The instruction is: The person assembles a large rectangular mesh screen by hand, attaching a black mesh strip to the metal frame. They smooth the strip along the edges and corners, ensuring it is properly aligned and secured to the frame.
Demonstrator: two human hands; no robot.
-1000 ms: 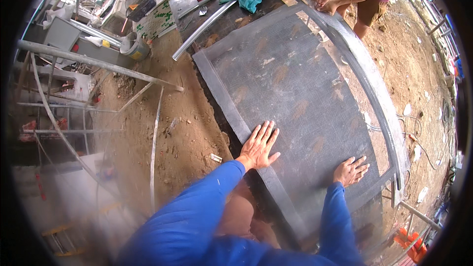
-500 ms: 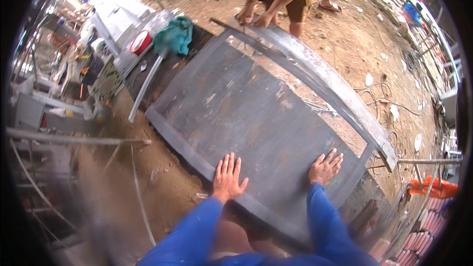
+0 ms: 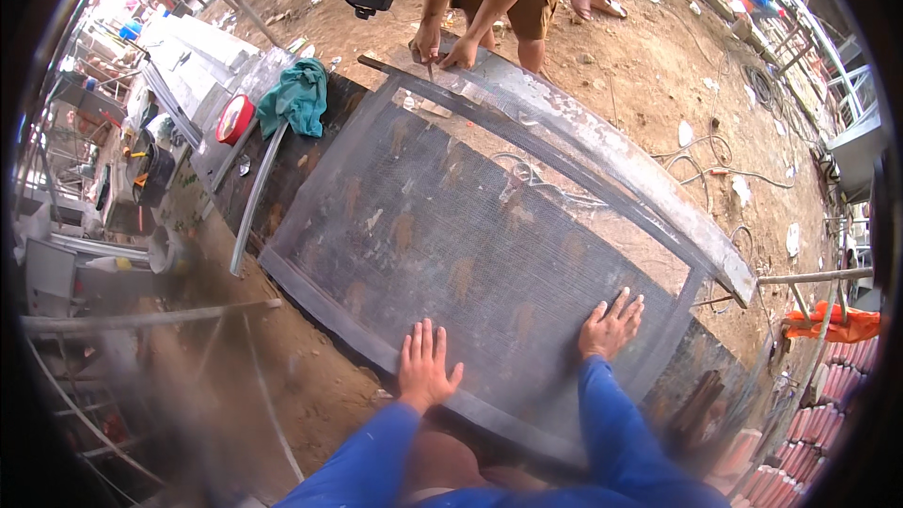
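A large grey wire-mesh screen in a flat metal frame [image 3: 470, 235] lies across a dark bench [image 3: 282, 183] on bare dirt ground [image 3: 658, 66]. At its far edge another person's hands [image 3: 442, 47] work; a teal cloth [image 3: 296, 94] lies nearby. Left hand [image 3: 425, 367] and right hand [image 3: 611, 325] press flat on the mesh's near edge, each grip spread wide, holding nothing.

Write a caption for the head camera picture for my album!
Both hands, left and right, press flat on a big mesh panel while another person holds its far edge.
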